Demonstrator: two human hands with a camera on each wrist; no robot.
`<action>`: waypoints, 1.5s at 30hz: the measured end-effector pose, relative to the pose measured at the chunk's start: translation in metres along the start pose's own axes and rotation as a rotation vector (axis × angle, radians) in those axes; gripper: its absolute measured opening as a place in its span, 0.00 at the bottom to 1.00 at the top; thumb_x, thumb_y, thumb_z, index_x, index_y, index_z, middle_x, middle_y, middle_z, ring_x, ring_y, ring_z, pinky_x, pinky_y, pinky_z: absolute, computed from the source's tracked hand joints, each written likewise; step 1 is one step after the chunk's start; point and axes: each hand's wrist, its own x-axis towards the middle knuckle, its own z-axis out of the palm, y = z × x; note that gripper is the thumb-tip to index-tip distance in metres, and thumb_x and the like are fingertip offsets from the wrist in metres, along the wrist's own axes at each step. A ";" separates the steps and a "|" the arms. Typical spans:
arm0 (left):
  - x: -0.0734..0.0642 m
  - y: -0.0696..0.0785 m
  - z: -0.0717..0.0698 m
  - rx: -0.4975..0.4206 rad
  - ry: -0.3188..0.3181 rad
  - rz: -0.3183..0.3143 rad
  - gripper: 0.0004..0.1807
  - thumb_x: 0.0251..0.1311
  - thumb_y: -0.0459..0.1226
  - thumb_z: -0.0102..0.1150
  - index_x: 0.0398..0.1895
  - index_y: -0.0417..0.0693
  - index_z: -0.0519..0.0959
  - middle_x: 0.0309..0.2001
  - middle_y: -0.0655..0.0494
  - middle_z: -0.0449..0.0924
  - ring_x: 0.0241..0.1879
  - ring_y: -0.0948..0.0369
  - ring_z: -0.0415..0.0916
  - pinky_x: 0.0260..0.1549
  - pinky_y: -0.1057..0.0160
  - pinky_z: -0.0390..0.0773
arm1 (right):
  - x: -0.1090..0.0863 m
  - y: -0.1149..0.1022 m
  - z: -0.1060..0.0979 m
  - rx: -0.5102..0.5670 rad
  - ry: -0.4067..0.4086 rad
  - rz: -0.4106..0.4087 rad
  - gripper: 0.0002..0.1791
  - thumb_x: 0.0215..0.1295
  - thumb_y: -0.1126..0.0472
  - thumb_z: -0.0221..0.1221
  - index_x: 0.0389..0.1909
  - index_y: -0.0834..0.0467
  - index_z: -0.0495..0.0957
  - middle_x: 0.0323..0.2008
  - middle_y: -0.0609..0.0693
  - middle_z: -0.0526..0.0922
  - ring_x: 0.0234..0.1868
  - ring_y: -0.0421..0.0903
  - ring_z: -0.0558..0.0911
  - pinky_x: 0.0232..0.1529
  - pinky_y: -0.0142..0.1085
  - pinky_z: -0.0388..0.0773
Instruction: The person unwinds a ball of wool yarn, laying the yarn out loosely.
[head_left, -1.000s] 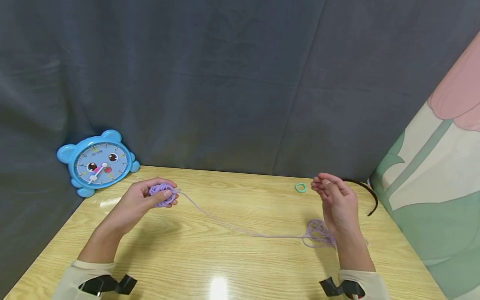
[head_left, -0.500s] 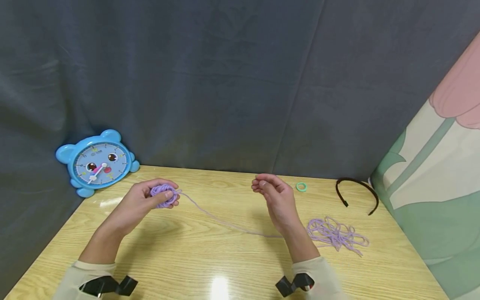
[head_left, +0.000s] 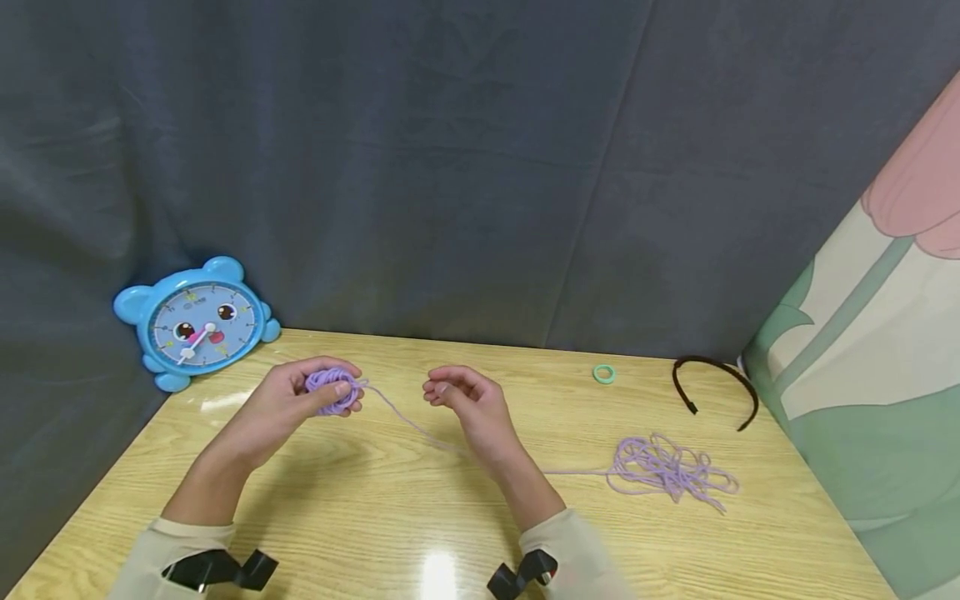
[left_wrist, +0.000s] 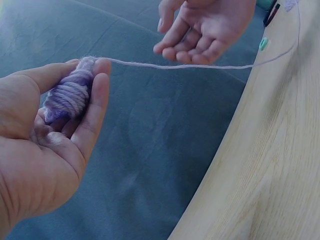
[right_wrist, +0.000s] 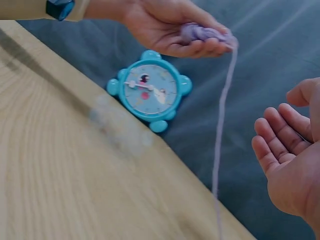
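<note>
My left hand [head_left: 288, 400] holds a small wound bundle of purple yarn [head_left: 330, 392] between thumb and fingers, above the left half of the table. From the bundle a single strand [left_wrist: 165, 66] runs off to the right, passing close by my right hand [head_left: 476, 412]. That hand is raised in the middle, fingers loosely bent and holding nothing, as the right wrist view also shows. The strand sags to the table and leads to a loose, tangled heap of the same yarn [head_left: 667, 471] on the right.
A blue animal-shaped clock [head_left: 202, 325] leans at the back left against a dark curtain [head_left: 420, 167]. Toward the back right of the wooden table [head_left: 360, 533] lie a small green ring [head_left: 603, 367] and a black headband [head_left: 720, 362]. A flower-patterned cloth [head_left: 862, 367] borders the right side.
My right hand has moved left across the table, from over the yarn heap to near my left hand. The heap and headband are now uncovered. My left hand stays almost in place with the bundle.
</note>
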 end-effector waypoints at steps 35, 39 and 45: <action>0.000 0.000 -0.001 0.008 0.011 -0.001 0.17 0.74 0.37 0.59 0.57 0.34 0.77 0.40 0.59 0.88 0.40 0.61 0.89 0.44 0.65 0.87 | -0.021 -0.014 -0.024 -0.171 -0.144 0.060 0.11 0.76 0.58 0.59 0.44 0.63 0.82 0.23 0.43 0.65 0.26 0.40 0.64 0.33 0.34 0.64; 0.000 -0.001 -0.002 0.012 0.012 0.009 0.15 0.74 0.36 0.58 0.56 0.35 0.78 0.39 0.59 0.88 0.39 0.61 0.88 0.43 0.65 0.87 | -0.023 -0.019 -0.032 -0.178 -0.106 0.049 0.09 0.75 0.59 0.59 0.43 0.61 0.83 0.24 0.43 0.67 0.26 0.40 0.65 0.31 0.32 0.64; 0.000 -0.001 -0.003 0.012 0.009 0.016 0.15 0.74 0.36 0.58 0.56 0.34 0.77 0.40 0.59 0.88 0.40 0.58 0.89 0.43 0.64 0.87 | -0.027 -0.027 -0.046 -0.163 -0.061 0.035 0.05 0.74 0.60 0.60 0.40 0.56 0.83 0.24 0.43 0.67 0.28 0.40 0.65 0.32 0.31 0.64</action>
